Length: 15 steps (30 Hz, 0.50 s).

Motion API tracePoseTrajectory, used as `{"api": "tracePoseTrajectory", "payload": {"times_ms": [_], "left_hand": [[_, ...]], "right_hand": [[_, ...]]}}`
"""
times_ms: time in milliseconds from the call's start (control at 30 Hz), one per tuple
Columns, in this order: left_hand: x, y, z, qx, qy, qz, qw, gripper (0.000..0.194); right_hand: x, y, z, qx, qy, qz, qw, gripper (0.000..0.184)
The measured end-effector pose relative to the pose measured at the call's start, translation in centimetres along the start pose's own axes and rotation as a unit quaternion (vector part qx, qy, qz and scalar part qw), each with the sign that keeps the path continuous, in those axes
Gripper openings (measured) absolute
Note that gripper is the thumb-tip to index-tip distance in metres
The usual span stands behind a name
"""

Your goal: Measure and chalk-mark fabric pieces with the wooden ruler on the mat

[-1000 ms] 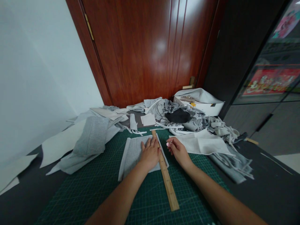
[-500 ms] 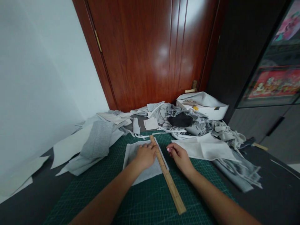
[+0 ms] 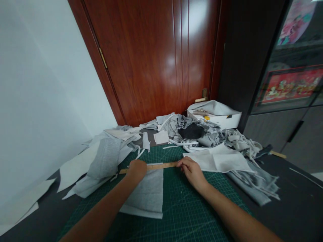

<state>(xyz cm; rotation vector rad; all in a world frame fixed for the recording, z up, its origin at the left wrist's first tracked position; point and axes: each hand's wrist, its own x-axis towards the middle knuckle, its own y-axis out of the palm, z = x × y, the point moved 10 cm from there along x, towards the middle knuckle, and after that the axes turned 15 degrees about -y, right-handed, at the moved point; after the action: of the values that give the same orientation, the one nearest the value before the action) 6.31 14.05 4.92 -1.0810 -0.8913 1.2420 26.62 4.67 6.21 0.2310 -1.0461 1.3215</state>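
From my distance I see that the ruler [image 3: 169,165] has turned from lengthwise to crosswise, now set to the far edge of the grey cloth [image 3: 150,191], its right end pinched by my right grip [image 3: 179,163], its left part beneath my left grip [image 3: 137,170], whose hold I cannot tell

Wdn ruler [image 3: 157,166] across gry cloth [image 3: 150,192], far end

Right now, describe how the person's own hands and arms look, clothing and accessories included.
Both the left hand and right hand are ungloved. The left forearm and right forearm are bare, with no sleeve in view. No watch or bracelet shows at either wrist; whether rings are worn is too small to tell.
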Motion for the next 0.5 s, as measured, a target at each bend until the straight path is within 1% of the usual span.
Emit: {"api": "tracePoseTrajectory", "payload": {"times_ms": [100, 167, 233, 300, 333, 367, 400, 433, 500], "left_hand": [[-0.2, -0.8, 2.3, 0.007, -0.015, -0.028, 0.999, 0.033], [-0.3, -1.1, 3.3, 0.004, -0.002, -0.051, 0.999, 0.033], [-0.4, -0.8, 3.7, -0.019, 0.031, -0.059, 0.998, 0.040], [-0.4, -0.2, 3.7, -0.050, 0.061, -0.051, 0.996, 0.047], [-0.3, 0.1, 3.8, -0.062, 0.067, -0.045, 0.995, 0.047], [-0.2, 0.4, 3.9, -0.068, 0.063, -0.039, 0.995, 0.048], [0.0, 0.6, 4.2, -0.068, 0.051, -0.036, 0.996, 0.048], [0.1, 0.7, 4.4, -0.065, 0.038, -0.034, 0.997, 0.048], [-0.1, 0.8, 4.9, -0.061, 0.011, -0.028, 0.998, 0.049]], "right_hand": [[0.1, 0.9, 2.2, 0.011, -0.032, 0.030, 0.999, 0.029], [-0.2, 2.5, 4.8, 0.032, -0.076, 0.074, 0.994, 0.029], [-1.1, 5.2, 7.7, 0.039, -0.129, 0.149, 0.980, 0.025], [-2.6, 8.1, 10.2, 0.016, -0.175, 0.234, 0.956, 0.022], [-3.3, 9.5, 11.1, -0.006, -0.191, 0.270, 0.944, 0.028], [-3.9, 10.5, 11.6, -0.037, -0.201, 0.294, 0.934, 0.034], [-4.3, 11.2, 11.9, -0.066, -0.208, 0.314, 0.924, 0.035], [-4.5, 11.7, 12.0, -0.094, -0.214, 0.327, 0.916, 0.032], [-4.4, 11.7, 11.8, -0.137, -0.217, 0.340, 0.905, 0.021]]}}
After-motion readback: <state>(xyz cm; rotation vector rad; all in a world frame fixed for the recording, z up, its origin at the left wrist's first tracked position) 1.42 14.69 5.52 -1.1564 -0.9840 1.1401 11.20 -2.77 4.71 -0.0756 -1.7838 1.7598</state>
